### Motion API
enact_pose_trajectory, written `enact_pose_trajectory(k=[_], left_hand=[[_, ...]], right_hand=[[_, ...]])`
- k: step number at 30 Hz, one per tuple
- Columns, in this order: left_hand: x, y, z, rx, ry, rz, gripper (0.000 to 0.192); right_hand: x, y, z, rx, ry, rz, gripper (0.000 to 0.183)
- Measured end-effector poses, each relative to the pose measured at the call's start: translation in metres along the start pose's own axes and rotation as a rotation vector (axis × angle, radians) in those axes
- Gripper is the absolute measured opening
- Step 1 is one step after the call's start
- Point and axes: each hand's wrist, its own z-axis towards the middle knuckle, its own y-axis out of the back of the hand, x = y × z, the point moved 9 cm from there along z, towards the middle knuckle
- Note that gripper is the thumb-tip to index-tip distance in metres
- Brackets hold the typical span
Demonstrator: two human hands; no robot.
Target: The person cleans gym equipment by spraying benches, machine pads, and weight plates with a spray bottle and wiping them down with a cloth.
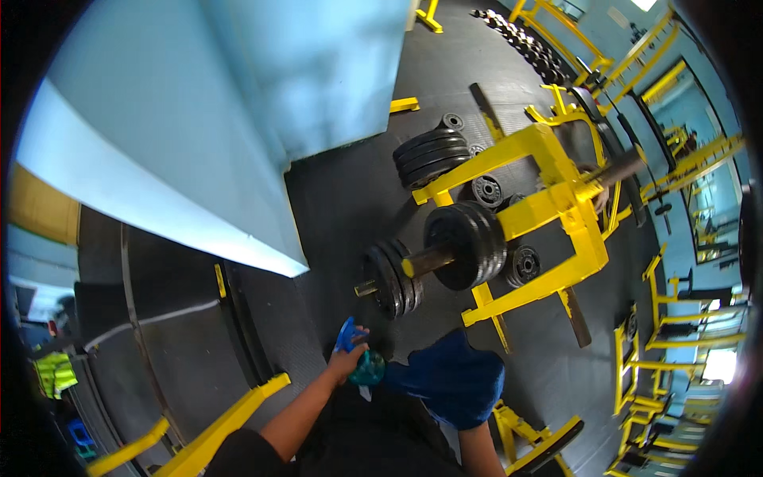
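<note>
My left hand (344, 362) is wrapped around the neck of a spray bottle with a blue trigger head (347, 334) and a translucent green body (368, 368). A dark blue cloth (456, 378) drapes over my right hand, hiding its fingers; the right forearm (478, 450) shows below it. Ahead of both hands is a yellow weight plate rack (575, 238). Several black weight plates (459, 244) sit on its near upper peg (426, 260), and more black plates (387, 277) hang on a lower peg. Neither hand touches the rack.
A light blue wall corner (262, 238) juts in on the left. Loose plates (487, 191) are beneath the rack on black rubber flooring (334, 208). Yellow machine frames (238, 417) stand lower left and along the right. A dumbbell row (524, 45) lies at the back.
</note>
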Motion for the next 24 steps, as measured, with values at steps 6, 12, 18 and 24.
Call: enact_pose_trajectory(k=[6,12,18,24], left_hand=[[0.096,0.032,0.094,-0.066,0.088,-0.065,0.049],[0.162,0.016,0.095,0.005,0.370,0.065,0.045],[0.148,0.005,0.067,-0.082,-0.151,-0.073,0.041],[0.181,0.032,0.044,-0.147,0.030,0.066,0.043]], right_hand=[[-0.070,-0.053,-0.095,0.216,-0.368,-0.255,0.025],[-0.115,-0.061,-0.173,0.315,-0.829,-0.526,0.028],[-0.115,-0.066,-0.218,0.323,-1.272,-0.710,0.032],[-0.082,-0.084,-0.189,0.509,-1.063,-0.603,0.040]])
